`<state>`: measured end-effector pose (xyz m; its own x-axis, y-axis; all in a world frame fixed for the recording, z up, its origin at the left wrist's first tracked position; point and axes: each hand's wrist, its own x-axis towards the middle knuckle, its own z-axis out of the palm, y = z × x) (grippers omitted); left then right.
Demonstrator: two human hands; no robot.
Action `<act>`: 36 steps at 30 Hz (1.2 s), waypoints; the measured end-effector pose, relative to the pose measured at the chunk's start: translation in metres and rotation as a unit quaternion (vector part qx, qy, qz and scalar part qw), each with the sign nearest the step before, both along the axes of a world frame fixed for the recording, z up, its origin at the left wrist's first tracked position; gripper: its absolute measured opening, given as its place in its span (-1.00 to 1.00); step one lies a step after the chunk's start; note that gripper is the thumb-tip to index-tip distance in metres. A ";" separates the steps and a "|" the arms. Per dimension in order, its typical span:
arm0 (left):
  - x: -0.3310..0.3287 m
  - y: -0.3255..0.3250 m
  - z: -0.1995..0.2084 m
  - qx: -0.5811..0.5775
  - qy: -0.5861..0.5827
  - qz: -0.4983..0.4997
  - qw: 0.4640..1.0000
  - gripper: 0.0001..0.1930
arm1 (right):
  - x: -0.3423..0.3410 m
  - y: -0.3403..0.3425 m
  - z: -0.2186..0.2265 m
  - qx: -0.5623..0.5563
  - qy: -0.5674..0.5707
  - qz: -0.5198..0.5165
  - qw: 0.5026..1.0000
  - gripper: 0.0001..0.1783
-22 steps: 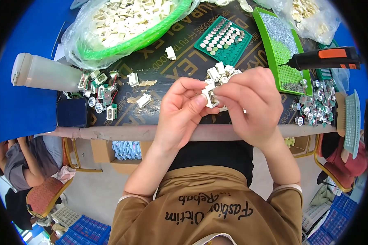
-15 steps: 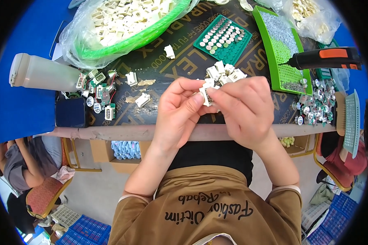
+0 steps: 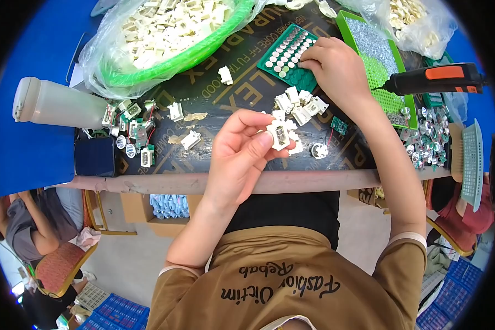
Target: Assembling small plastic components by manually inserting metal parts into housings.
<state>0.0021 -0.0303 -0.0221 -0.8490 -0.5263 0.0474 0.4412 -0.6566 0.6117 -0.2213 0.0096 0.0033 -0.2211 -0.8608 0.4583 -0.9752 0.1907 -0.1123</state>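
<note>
My left hand (image 3: pixel 237 151) pinches a small white plastic housing (image 3: pixel 279 135) between thumb and fingers, its slotted opening facing up. Out at the far right, my right hand (image 3: pixel 340 67) has its fingertips drawn together over the edge of a dark green tray (image 3: pixel 304 81). Rows of small round silver discs (image 3: pixel 281 55) sit in that tray. Whether a disc is between those fingertips is hidden. Just beyond the left hand lies a pile of white housings (image 3: pixel 302 113). Nearer the table edge are a silver reflector (image 3: pixel 319 150) and a small green circuit board (image 3: pixel 339 126).
A green basket (image 3: pixel 170 74) of white parts fills the back left. To the right are a light green tray (image 3: pixel 377 71) of tiny screws, an electric screwdriver (image 3: pixel 434 78) and heaped reflectors (image 3: pixel 428 143). A bottle (image 3: pixel 58 102) and phone (image 3: pixel 95 156) lie left.
My right hand has left the housing and reached away to the disc tray. My left hand still holds the housing, now turned to show its opening. The reflector and circuit board have come into sight.
</note>
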 end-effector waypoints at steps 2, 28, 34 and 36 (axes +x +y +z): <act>0.000 0.000 0.000 -0.003 0.005 -0.001 1.000 -0.80 | 0.000 -0.001 -0.002 0.000 -0.002 0.003 1.000 -0.91; 0.001 0.001 0.001 0.041 0.021 0.026 0.999 -0.82 | 0.098 0.051 0.039 -0.172 0.051 0.146 0.973 -0.78; 0.001 0.001 0.003 0.038 0.026 0.029 0.999 -0.82 | 0.093 0.047 0.038 -0.188 0.065 0.129 0.971 -0.81; 0.001 0.000 0.003 0.042 0.028 0.033 0.998 -0.81 | 0.094 0.047 0.038 -0.188 0.073 0.137 0.970 -0.82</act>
